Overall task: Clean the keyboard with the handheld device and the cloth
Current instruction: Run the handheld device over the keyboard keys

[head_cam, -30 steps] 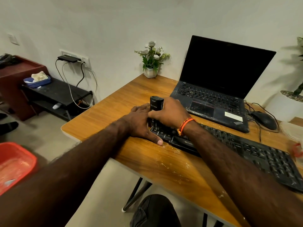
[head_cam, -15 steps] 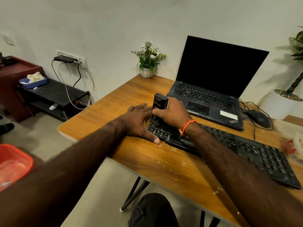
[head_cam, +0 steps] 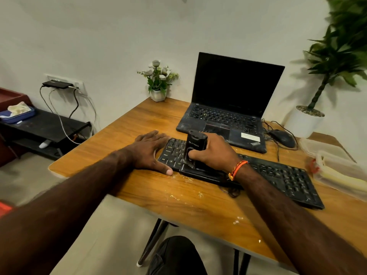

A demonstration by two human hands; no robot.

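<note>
A long black keyboard lies slanted across the wooden desk. My right hand grips a black handheld device, held upright with its lower end pressed on the keys near the keyboard's left part. My left hand lies flat on the desk with fingers spread, touching the keyboard's left end. Pale crumbs are scattered on the desk in front of the keyboard. I see no cloth on the desk.
An open black laptop stands behind the keyboard, a wired mouse to its right. Clear plastic containers sit at the right edge. A small flower pot stands at the back, a large potted plant on the right.
My right hand has slid the device rightward along the keys, uncovering the keyboard's left end. My left hand has stayed at that end. The camera has tilted.
</note>
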